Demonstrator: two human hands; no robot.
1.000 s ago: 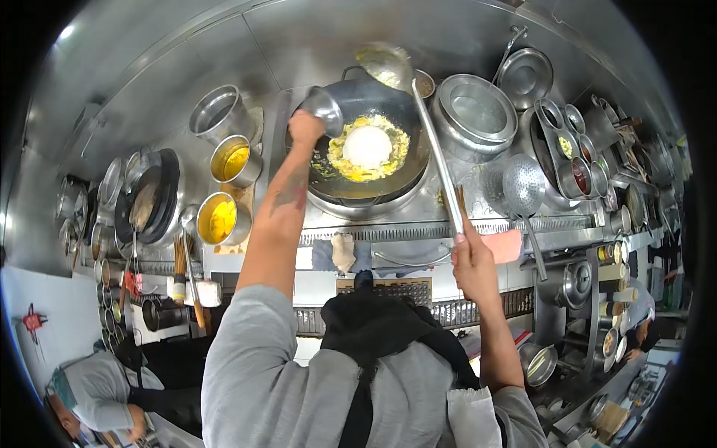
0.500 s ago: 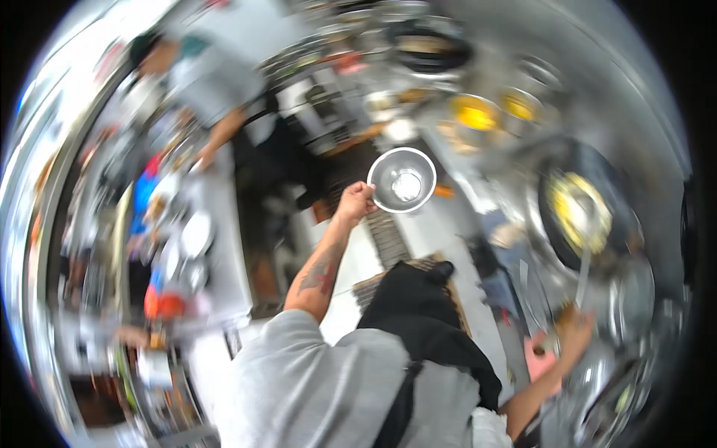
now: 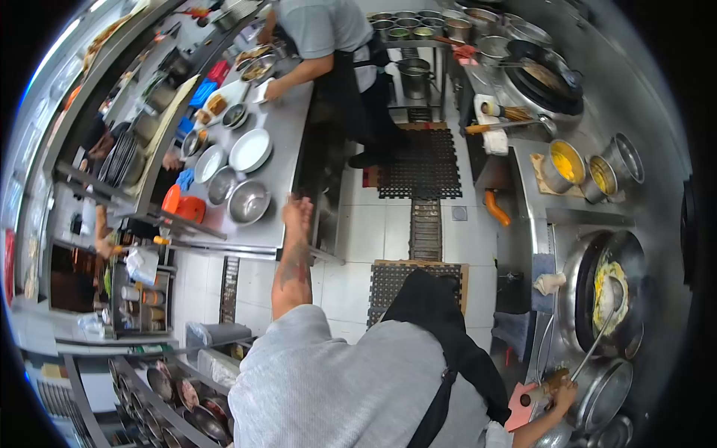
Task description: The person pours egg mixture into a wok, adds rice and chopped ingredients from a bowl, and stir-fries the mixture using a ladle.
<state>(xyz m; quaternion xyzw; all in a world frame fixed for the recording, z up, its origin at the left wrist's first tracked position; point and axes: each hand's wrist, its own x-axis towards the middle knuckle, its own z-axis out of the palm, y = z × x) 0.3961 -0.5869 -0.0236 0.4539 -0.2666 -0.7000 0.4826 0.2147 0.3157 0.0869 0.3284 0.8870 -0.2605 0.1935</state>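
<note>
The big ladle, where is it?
The ladle is lower right in the head view, held by the right hand, its bowl end in the wok amid yellow food.

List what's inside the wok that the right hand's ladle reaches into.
In the wok, yellow and pale food shows around the ladle's head. Whatever sits beneath that head is covered.

Open aisle (image 3: 366, 231) — bowls (image 3: 249, 202) crowding counter (image 3: 286, 142), co-worker (image 3: 347, 82) beyond
</note>
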